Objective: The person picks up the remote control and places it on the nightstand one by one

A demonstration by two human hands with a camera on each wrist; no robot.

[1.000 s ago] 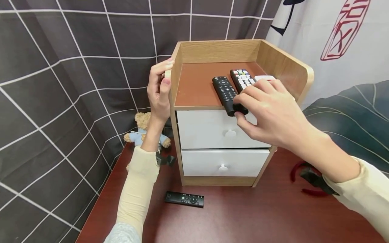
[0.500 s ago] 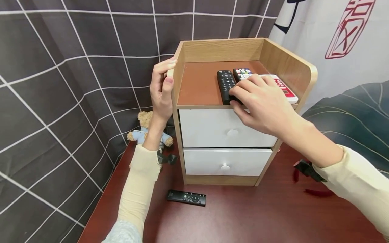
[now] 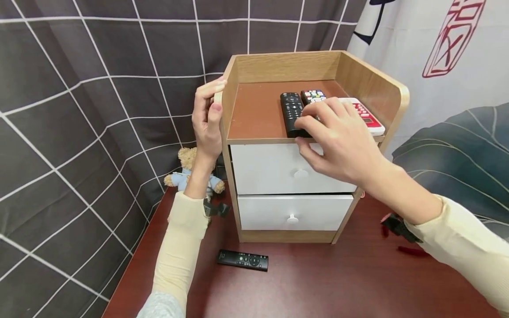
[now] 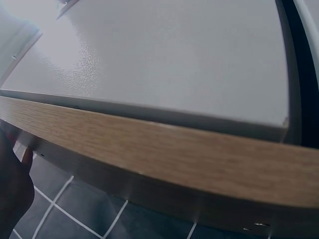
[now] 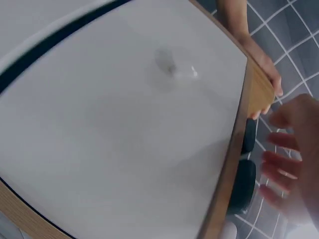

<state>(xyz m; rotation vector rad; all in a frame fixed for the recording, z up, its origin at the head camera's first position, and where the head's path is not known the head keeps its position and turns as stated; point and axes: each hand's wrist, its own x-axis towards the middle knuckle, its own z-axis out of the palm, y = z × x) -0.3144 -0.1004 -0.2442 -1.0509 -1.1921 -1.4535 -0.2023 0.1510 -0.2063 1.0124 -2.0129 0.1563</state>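
In the head view, the left hand (image 3: pixel 208 121) grips the front edge of the cabinet's left side panel (image 3: pixel 227 106). Over the front of the brown top shelf (image 3: pixel 254 110), the right hand (image 3: pixel 343 139) hovers or rests lightly, fingers bent and thumb low by the shelf edge. Beside its fingertips lies a black remote (image 3: pixel 291 110); a second remote with coloured buttons (image 3: pixel 314 95) is partly hidden under the hand. A red and white calculator-like device (image 3: pixel 366 115) lies to their right. In the right wrist view, the right hand (image 5: pixel 296 159) shows loosely spread fingers near two dark remote ends (image 5: pixel 242 186).
Below the shelf are two white drawers (image 3: pixel 278 168) with round knobs. Another black remote (image 3: pixel 242 260) lies on the dark red table (image 3: pixel 302 282) in front. A teddy bear (image 3: pixel 187 159) sits behind the left forearm, and a red object (image 3: pixel 413 251) lies near the right sleeve.
The black remote, which stuck out past the shelf's front edge, has moved back onto the shelf. The right hand has shifted slightly left, uncovering more of the red and white device. The left hand keeps its grip.
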